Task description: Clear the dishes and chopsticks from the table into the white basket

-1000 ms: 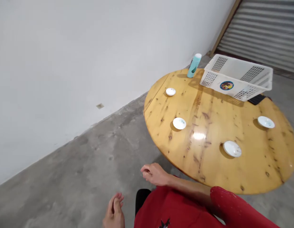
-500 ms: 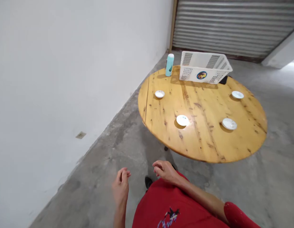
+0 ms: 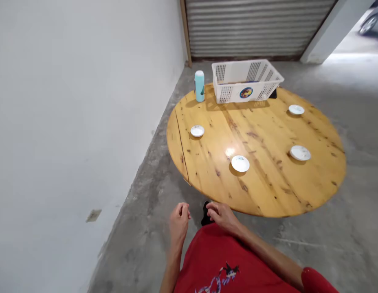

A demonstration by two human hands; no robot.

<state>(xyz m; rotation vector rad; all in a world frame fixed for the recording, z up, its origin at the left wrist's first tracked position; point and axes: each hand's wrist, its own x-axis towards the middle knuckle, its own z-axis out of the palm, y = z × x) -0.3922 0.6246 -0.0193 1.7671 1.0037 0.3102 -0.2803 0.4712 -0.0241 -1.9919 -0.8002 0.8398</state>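
Observation:
Both my hands hang in front of my red shirt, short of the round wooden table (image 3: 268, 195). My left hand (image 3: 179, 223) is loosely curled, thumb against the fingers, with nothing in it. My right hand (image 3: 223, 216) sits beside it, fingers bent downward, holding nothing, just below the table's near edge. Several small white saucers lie on the table; the nearest saucer (image 3: 240, 163) is in front of my right hand, another saucer (image 3: 197, 130) is at the left. Neither hand touches the table.
At the table's far side stand a teal bottle (image 3: 199, 86) and a white plastic basket (image 3: 244, 81) with a round sticker. A white wall (image 3: 69, 101) runs along the left, and a roller shutter (image 3: 253, 24) is behind. The floor is bare concrete; a dark shoe (image 3: 205, 213) shows between my hands.
The view has swung right and upright, so the table sits more centrally. My left hand has risen and come closer to my right hand.

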